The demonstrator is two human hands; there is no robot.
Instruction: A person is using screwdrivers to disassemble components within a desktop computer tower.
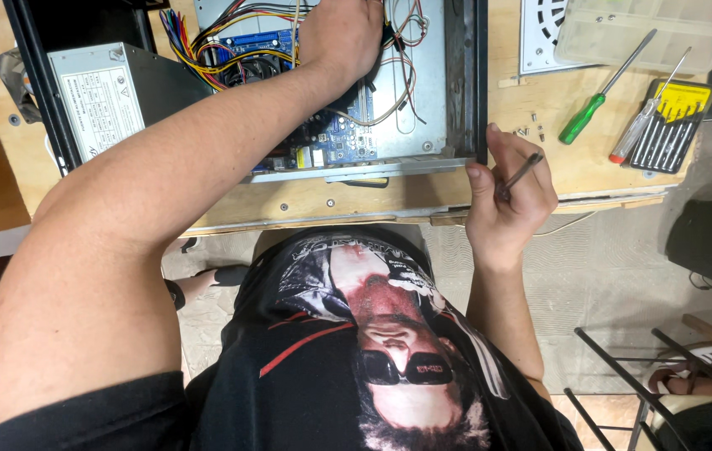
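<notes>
Two bare hands work at an open computer case (464, 75) on a wooden table (540, 171). Left hand (341, 33) reaches among coloured wires (206, 50) over the blue motherboard (343, 138); its grip cannot be seen. Right hand (510, 196), at the case's near corner, closes around a thin dark tool (521, 174). Screwdrivers (602, 96) lie farther right.

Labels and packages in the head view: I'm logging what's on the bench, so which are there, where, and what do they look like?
Power supply label: on the grey box at upper left, a white rectangle with dark print.
Screwdriver set case: at right on the wooden table, black tray with a yellow card.
Clear plastic organiser box: top right, translucent, compartmented.
No screens or signs.
</notes>
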